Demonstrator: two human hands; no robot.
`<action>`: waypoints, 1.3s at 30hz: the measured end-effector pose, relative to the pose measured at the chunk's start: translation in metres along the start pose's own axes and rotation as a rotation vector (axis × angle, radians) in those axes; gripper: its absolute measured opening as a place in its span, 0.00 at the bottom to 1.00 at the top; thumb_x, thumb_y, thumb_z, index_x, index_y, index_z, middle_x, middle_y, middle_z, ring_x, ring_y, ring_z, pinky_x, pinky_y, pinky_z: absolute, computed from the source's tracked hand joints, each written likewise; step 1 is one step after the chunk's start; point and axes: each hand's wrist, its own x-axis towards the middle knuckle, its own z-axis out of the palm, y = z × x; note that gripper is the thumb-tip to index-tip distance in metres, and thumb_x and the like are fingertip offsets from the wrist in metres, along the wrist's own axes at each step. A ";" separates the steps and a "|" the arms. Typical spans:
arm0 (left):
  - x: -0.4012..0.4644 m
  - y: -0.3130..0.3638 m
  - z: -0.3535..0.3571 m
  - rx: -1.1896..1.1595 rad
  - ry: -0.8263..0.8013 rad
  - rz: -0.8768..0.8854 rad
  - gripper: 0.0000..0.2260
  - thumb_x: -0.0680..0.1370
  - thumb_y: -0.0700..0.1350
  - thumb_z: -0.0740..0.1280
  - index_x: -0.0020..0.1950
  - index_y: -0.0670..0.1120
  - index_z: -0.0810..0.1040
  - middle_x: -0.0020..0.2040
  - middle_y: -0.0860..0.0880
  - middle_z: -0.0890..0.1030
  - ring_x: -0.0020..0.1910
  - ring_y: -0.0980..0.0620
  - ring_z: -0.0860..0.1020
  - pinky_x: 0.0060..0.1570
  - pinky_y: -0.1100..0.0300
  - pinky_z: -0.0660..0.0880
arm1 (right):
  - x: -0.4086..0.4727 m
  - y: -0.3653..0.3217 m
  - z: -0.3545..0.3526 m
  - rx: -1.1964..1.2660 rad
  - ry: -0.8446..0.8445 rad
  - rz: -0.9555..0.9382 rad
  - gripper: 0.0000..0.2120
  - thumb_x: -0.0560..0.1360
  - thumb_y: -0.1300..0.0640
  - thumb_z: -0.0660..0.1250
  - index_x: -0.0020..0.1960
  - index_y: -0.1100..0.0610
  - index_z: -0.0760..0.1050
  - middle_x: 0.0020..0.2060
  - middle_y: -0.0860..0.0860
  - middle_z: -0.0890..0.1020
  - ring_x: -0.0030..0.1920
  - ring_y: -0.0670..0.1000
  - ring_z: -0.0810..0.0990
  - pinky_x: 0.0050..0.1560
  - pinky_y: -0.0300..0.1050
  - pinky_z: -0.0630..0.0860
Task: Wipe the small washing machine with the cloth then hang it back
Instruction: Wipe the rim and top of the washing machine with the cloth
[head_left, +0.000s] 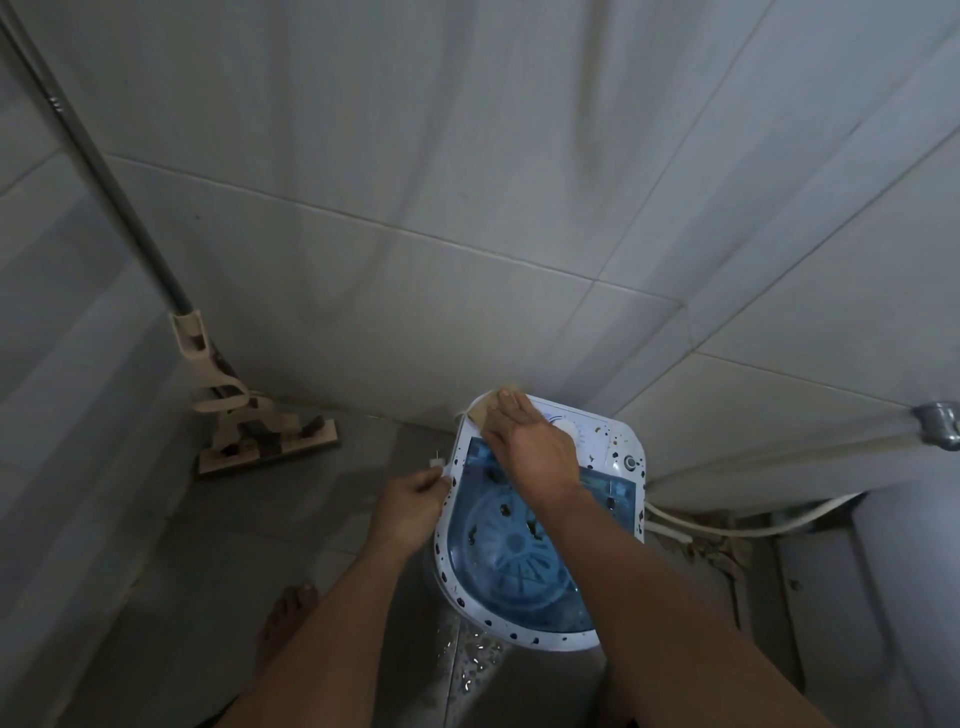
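Grey tiled walls (467, 182) surround the small white, blue-lidded washing machine (530, 551); right hand (535, 447) presses the tan cloth (480, 413) flat, left hand (410, 499) grips its rim.

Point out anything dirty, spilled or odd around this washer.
Dark splotches dot the washing machine on its white rim and blue lid. Water droplets lie spilled on the floor by its near edge.

Your small white plastic washing machine (540, 519) stands on the grey tiled floor (218, 571), against the far wall. Your right hand (530, 447) presses the beige cloth (485, 413) on its far left corner; your left hand (410, 501) holds its left rim. The long-handled sponge mop (249, 426) leans far left; white hoses (727, 525) lie right.
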 end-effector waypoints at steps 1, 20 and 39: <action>0.000 0.000 0.000 0.002 0.000 0.000 0.20 0.73 0.55 0.67 0.63 0.52 0.81 0.55 0.51 0.85 0.51 0.53 0.84 0.57 0.49 0.79 | -0.001 -0.001 0.001 0.007 0.011 0.005 0.22 0.86 0.47 0.55 0.79 0.51 0.66 0.81 0.47 0.61 0.81 0.48 0.56 0.72 0.52 0.71; 0.000 -0.004 -0.001 -0.036 0.060 0.020 0.08 0.73 0.53 0.69 0.51 0.63 0.84 0.47 0.55 0.87 0.46 0.55 0.85 0.54 0.49 0.81 | -0.004 -0.007 0.005 -0.034 0.071 -0.029 0.29 0.79 0.70 0.62 0.78 0.59 0.64 0.80 0.54 0.62 0.81 0.55 0.57 0.74 0.55 0.66; 0.013 -0.012 0.001 -0.076 0.088 -0.044 0.09 0.77 0.38 0.68 0.54 0.48 0.85 0.40 0.48 0.87 0.46 0.40 0.85 0.51 0.44 0.81 | -0.008 0.000 -0.011 -0.044 -0.018 -0.016 0.34 0.76 0.71 0.64 0.79 0.58 0.60 0.82 0.54 0.57 0.82 0.55 0.55 0.67 0.56 0.74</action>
